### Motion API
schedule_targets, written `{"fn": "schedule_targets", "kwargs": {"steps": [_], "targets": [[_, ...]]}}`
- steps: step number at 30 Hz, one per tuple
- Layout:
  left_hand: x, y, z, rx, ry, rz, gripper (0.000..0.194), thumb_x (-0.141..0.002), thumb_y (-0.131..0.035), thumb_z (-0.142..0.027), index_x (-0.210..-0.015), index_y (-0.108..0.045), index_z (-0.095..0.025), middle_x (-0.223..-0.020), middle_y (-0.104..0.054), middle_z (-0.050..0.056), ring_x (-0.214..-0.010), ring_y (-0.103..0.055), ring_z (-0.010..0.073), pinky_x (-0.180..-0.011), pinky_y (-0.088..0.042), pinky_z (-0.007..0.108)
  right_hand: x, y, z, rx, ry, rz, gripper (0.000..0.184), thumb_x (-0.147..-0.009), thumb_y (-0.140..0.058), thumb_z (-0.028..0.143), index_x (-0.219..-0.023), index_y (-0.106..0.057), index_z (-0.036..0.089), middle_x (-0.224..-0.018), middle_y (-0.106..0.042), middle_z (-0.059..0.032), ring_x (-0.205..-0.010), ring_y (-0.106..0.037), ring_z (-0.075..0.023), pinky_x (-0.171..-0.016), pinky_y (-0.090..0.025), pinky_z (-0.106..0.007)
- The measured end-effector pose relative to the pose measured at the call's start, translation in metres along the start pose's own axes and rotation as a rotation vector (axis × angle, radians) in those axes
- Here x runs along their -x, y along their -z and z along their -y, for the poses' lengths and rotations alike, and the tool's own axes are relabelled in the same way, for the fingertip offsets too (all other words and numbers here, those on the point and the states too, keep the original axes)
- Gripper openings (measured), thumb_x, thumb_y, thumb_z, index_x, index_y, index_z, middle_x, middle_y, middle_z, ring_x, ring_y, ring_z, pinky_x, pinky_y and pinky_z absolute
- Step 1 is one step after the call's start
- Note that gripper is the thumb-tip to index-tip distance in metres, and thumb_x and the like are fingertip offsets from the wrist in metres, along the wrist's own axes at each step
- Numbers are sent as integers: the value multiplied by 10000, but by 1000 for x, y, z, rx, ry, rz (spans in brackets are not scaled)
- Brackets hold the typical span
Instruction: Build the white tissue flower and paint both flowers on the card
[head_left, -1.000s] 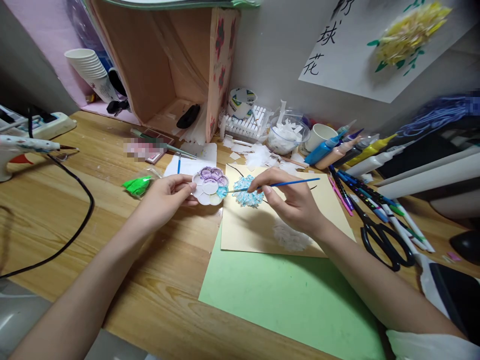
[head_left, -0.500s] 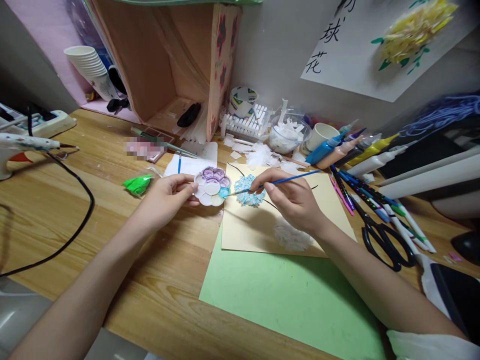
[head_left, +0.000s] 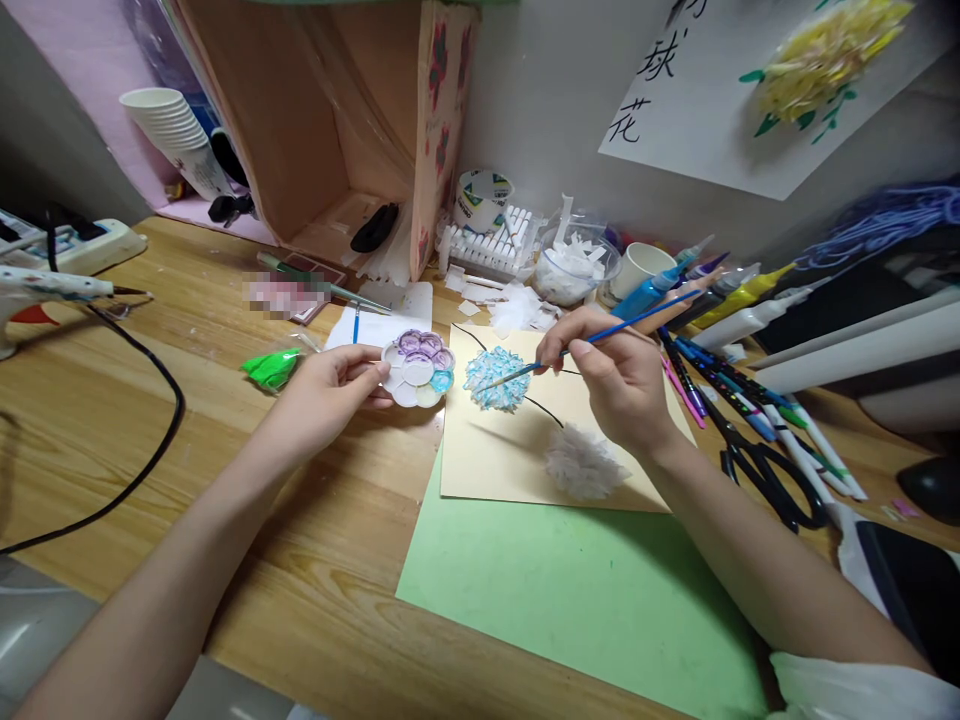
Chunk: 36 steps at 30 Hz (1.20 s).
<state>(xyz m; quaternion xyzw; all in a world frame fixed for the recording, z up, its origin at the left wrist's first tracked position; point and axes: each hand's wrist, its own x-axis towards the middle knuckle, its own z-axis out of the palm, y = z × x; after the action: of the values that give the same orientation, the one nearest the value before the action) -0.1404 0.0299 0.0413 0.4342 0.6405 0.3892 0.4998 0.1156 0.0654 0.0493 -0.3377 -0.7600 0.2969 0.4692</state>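
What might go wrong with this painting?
The left hand holds the palette by one edge; a tilt might spill any wet paint. The brush, in the right hand with its tip at the blue flower, might drip onto the yellow paper. The white flower, near that wrist, might get bumped.

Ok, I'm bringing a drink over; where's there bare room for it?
Bare wooden desk shows between the left forearm and the light-green paper sheet, and inside the curved black cable. Crowded: the right side, with black-handled scissors and slim pens, and the back, with white paper scraps.
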Motion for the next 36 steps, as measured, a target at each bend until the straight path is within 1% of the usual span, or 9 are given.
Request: {"fn": "schedule_targets", "kwargs": {"steps": [6, 10, 14, 17, 21, 25, 30, 34, 36], "targets": [[-1, -1, 0, -3, 10, -19, 230, -732, -676, -259, -919, -639, -131, -807, -693, 14, -620, -671, 124, -698, -590, 272, -2, 3, -1, 153, -34, 82, 190, -808, -448, 152, -677, -580, 190, -654, -592, -1, -601, -557, -135, -563, -431, -275], [-1, -2, -1, 0, 20, -32, 201, -743, -669, -225, -917, -638, -130, -770, -690, 11, -607, -671, 121, -681, -588, 253, -1, -1, -1, 222, -40, 113, 186, -801, -448, 138, -678, -581, 182, -644, -604, 5, -590, -561, -127, -551, -413, -260], [-1, -2, -2, -5, 35, -32, 189, -766, -650, -212, -938, -633, -134, -788, -695, 12, -605, -674, 111, -669, -587, 226, 0, -4, -3, 257, -35, 138, 184, -805, -446, 136, -687, -581, 179, -643, -606, 6, -592, -561, -128, -566, -408, -261], [0, -2, -3, -8, 37, -32, 176, -775, -644, -211, -935, -634, -138, -793, -696, 9, -612, -677, 111, -686, -588, 227, 0, -4, -4, 270, -33, 129, 179, -808, -450, 136, -697, -583, 181, -654, -609, 7, -608, -564, -131, -584, -410, -265], [-1, -1, -2, -8, 26, -24, 171, -776, -644, -207, -932, -633, -138, -780, -693, 2, -606, -674, 108, -669, -584, 215, -1, -2, -3, 254, -15, 80, 182, -809, -449, 133, -697, -583, 184, -677, -611, 4, -634, -566, -134, -597, -412, -264], [-1, -2, -3, -5, 35, -26, 165, -784, -636, -196, -933, -628, -126, -775, -689, 2, -601, -671, 95, -643, -576, 184, -2, -2, -4, 254, -19, 113, 182, -815, -449, 142, -701, -586, 182, -669, -610, 4, -625, -569, -133, -589, -410, -264], [-1, -2, -3, -8, 42, -27, 196, -785, -632, -198, -965, -626, -123, -801, -700, 10, -609, -674, 101, -682, -586, 215, -3, 1, -5, 253, -13, 55, 186, -818, -455, 133, -695, -587, 181, -672, -602, 1, -621, -569, -135, -589, -417, -271], [0, -2, -2, -8, 28, -17, 195, -773, -644, -220, -949, -633, -135, -826, -707, 15, -617, -679, 111, -694, -591, 238, -3, 4, -4, 108, 3, 0, 208, -865, -455, 170, -716, -600, 190, -699, -601, -3, -638, -590, -133, -609, -447, -275], [1, -3, -3, -16, 30, -17, 186, -765, -651, -229, -927, -636, -138, -830, -709, 18, -615, -680, 117, -693, -595, 250, -2, 3, -3, 17, 19, 21, 212, -890, -449, 199, -758, -614, 196, -727, -610, -7, -668, -604, -135, -612, -454, -274]]}}
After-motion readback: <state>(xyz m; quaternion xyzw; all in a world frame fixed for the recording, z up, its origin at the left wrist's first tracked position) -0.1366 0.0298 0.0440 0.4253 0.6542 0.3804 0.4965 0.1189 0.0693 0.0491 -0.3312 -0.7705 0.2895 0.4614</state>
